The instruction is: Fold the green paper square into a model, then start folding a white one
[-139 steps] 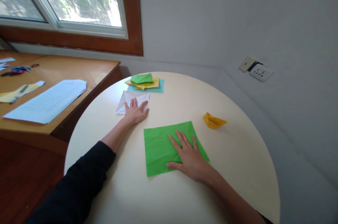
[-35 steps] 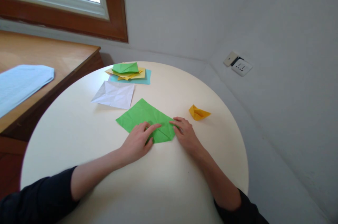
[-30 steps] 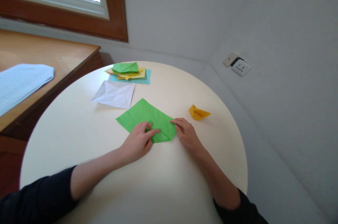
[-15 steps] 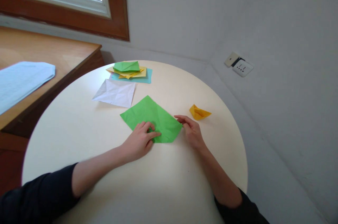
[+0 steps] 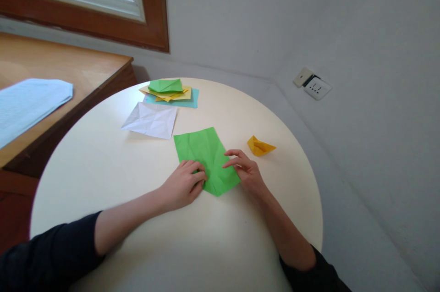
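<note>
A green sheet of paper [image 5: 209, 154] with crease lines lies on the white round table [image 5: 137, 246], one corner folded in toward me. My left hand [image 5: 187, 182] has its fingers curled over the sheet's near left edge, thumb and forefinger closed on it. At the right edge is my right hand [image 5: 245, 168], its fingers apart and hovering over the paper; its thumb is partly hidden. A small folded yellow paper boat [image 5: 260, 146] sits just beyond my right hand.
A creased white sheet [image 5: 151, 120] lies at the far left of the table. Behind it is a pile of coloured papers [image 5: 187, 95], a green folded piece [image 5: 165, 85] on top. A wooden desk [image 5: 85, 60] stands left, and the wall has a socket [image 5: 316, 87].
The green sheet has turned clockwise, its far corner shifting right. The right hand's fingers have spread and moved over its edge; the left hand's fingers have curled in more.
</note>
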The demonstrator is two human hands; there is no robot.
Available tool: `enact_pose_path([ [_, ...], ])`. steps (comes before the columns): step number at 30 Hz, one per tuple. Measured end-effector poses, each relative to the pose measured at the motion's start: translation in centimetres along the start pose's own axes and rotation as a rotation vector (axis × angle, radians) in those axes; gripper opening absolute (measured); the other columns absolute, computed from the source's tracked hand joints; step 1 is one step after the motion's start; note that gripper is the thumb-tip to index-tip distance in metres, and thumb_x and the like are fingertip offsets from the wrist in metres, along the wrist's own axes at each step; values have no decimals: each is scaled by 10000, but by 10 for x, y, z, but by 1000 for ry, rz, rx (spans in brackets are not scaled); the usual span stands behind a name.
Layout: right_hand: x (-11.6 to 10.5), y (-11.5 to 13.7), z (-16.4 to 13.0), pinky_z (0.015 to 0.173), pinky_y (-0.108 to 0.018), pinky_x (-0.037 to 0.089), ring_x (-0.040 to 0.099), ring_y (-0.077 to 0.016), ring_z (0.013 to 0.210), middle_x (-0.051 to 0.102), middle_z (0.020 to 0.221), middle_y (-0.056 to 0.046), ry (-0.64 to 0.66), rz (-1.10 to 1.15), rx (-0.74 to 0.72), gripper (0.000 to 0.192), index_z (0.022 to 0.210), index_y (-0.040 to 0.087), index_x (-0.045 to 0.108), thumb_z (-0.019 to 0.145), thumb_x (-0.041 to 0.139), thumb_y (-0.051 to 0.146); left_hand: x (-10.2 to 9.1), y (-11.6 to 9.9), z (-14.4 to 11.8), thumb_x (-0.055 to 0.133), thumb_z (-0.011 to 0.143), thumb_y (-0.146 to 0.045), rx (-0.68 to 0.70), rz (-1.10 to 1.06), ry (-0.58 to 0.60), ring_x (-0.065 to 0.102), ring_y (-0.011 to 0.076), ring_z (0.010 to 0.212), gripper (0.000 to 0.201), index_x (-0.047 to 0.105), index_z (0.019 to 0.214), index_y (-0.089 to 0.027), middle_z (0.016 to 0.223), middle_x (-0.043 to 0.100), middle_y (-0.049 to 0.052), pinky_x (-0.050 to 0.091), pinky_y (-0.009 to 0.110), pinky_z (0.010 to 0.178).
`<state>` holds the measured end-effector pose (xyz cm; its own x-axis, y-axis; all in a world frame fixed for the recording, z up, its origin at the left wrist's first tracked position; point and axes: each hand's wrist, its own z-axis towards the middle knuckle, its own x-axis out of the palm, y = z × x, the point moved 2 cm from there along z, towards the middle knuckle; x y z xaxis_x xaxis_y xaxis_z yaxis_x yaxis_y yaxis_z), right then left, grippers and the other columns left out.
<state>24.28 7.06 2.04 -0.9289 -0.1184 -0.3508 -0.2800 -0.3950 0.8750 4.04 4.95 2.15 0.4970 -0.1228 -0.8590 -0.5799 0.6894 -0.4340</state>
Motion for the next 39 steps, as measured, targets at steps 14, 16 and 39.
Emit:
enact_pose_path([
  [14, 9, 4, -3, 938, -428, 340, 566, -219, 1015, 695, 924, -23, 278, -305, -116, 278, 818, 252, 678, 685, 533, 56, 1, 4, 1, 454, 830, -211, -109, 176, -70, 512, 211, 969, 110, 542, 886, -178, 967, 554, 67, 289, 478, 994],
  [16, 10, 5, -4, 938, -433, 330, 562, -222, 1018, 684, 945, -23, 330, -343, -117, 241, 816, 254, 682, 685, 575, 82, 1, 4, 1, 451, 824, -193, -105, 151, -51, 509, 219, 957, 120, 537, 903, -171, 980, 542, 83, 368, 442, 940],
  [39, 10, -2, 0, 733, -334, 432, 585, -166, 690, 675, 721, -2, 47, -404, -17, 187, 881, 242, 683, 707, 668, 174, 2, 0, 0, 490, 795, -197, -5, -4, 54, 430, 260, 1138, 395, 444, 1184, -147, 1182, 469, 141, 368, 436, 999],
])
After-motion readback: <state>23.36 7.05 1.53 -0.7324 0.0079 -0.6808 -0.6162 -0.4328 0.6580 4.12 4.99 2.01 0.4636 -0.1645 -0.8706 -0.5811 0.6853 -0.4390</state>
